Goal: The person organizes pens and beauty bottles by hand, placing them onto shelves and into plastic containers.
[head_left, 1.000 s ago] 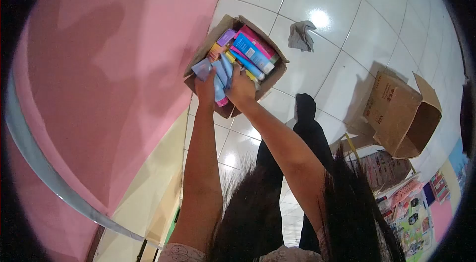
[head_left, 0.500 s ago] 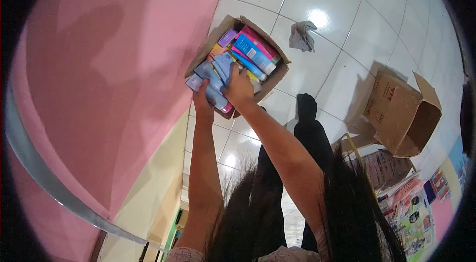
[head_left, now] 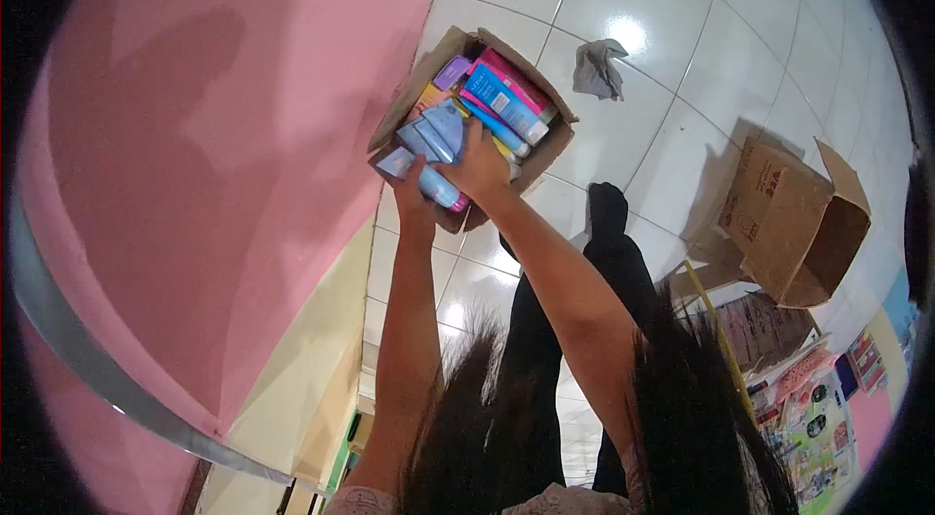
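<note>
My left hand (head_left: 415, 195) is closed at the near corner of an open cardboard box (head_left: 553, 156). Its fingers grip a light blue tube (head_left: 440, 188) with a pink cap, and a pale blue carton (head_left: 394, 162) touches them. My right hand (head_left: 484, 164) is closed on flat blue packs (head_left: 433, 133) in the box, its fingers partly hiding them. Beyond it lie a blue-and-white tube (head_left: 506, 104), a pink tube (head_left: 516, 81) and a purple pack (head_left: 452, 74).
A grey crumpled cloth (head_left: 599, 70) lies on the white tiled floor (head_left: 662, 47). At the right, a second cardboard box (head_left: 784, 223) rests on its side with a flap raised. A pink wall (head_left: 243, 125) runs along the left. My foot (head_left: 607, 208) stands near the box.
The pale carton and light blue tube have shifted slightly toward the right of the view with my left hand. My right hand has moved a little lower and right, still at the blue packs.
</note>
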Action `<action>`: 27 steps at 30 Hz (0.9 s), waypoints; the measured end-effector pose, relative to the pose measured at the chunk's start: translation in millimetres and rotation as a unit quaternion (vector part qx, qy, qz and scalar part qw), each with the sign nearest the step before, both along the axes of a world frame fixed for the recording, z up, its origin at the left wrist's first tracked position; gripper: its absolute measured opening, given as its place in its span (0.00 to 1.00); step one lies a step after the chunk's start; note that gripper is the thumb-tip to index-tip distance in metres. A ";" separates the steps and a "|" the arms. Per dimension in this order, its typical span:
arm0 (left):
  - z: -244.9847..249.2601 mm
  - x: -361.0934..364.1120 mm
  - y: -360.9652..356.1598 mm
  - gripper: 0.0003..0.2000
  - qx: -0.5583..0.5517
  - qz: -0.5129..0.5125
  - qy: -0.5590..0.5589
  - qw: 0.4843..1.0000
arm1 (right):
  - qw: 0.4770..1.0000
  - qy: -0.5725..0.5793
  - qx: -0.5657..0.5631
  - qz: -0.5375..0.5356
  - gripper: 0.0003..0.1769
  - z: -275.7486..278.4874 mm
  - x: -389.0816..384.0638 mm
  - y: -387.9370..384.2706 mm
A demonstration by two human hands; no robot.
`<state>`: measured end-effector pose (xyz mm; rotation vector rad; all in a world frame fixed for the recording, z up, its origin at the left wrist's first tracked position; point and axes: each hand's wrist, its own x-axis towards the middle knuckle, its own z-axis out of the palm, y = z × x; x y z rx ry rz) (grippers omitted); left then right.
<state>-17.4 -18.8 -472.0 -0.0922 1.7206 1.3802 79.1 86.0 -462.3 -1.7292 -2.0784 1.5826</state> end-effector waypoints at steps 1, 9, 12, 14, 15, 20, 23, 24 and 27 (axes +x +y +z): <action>15.0 4.2 3.9 0.22 -0.004 0.051 -0.090 0.995 | 1.000 -0.010 -0.004 0.002 0.47 -1.4 -1.6 -0.9; 29.3 19.8 -10.8 0.24 0.008 0.057 -0.103 0.993 | 0.998 0.017 -0.032 -0.055 0.42 9.1 5.0 5.4; 23.3 20.4 -12.5 0.24 -0.008 0.065 -0.115 0.991 | 0.989 0.143 -0.011 -0.041 0.40 10.9 14.6 10.5; -9.2 20.1 -30.8 0.23 -0.013 -0.018 0.002 1.000 | 0.991 0.132 -0.002 -0.005 0.38 0.7 9.2 12.7; -5.3 19.9 -28.1 0.23 -0.016 -0.022 0.000 1.000 | 0.992 0.127 0.000 0.013 0.37 -5.6 4.4 12.2; 34.5 23.7 -2.1 0.22 -0.039 0.036 -0.154 0.987 | 0.996 -0.036 0.063 0.046 0.29 -17.4 -17.6 10.6; 46.4 24.0 13.8 0.22 -0.055 0.032 -0.205 0.977 | 0.996 -0.035 0.063 0.061 0.29 -13.2 -10.8 7.6; 46.2 23.1 15.6 0.23 -0.061 0.032 -0.223 0.973 | 0.997 -0.013 0.049 0.055 0.29 -11.4 -7.6 7.1; 34.4 17.9 14.1 0.22 0.006 0.012 -0.232 0.973 | 0.998 0.046 0.005 0.050 0.28 -11.7 -2.8 7.8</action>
